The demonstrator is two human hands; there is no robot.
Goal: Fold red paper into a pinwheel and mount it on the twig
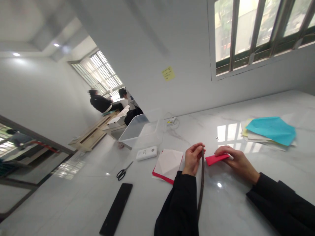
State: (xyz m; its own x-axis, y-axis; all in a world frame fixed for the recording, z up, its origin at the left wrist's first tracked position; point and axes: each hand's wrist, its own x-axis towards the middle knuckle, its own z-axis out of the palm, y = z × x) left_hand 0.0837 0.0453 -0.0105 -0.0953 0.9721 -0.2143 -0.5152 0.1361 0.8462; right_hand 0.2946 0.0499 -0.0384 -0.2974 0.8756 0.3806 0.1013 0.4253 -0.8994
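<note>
Over table [145, 203], hands [192, 159] [239, 163] pinching, left brown stick [202, 177], right red paper [214, 159], yellow note [168, 73] illegible

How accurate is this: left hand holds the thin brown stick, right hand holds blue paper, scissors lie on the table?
One error: the paper in the right hand is red, not blue, as the head view shows. The left hand, stick and scissors are as stated.

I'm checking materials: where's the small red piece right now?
In the head view, right of centre, the small red piece is in the right hand, beside the brown stick.
</note>
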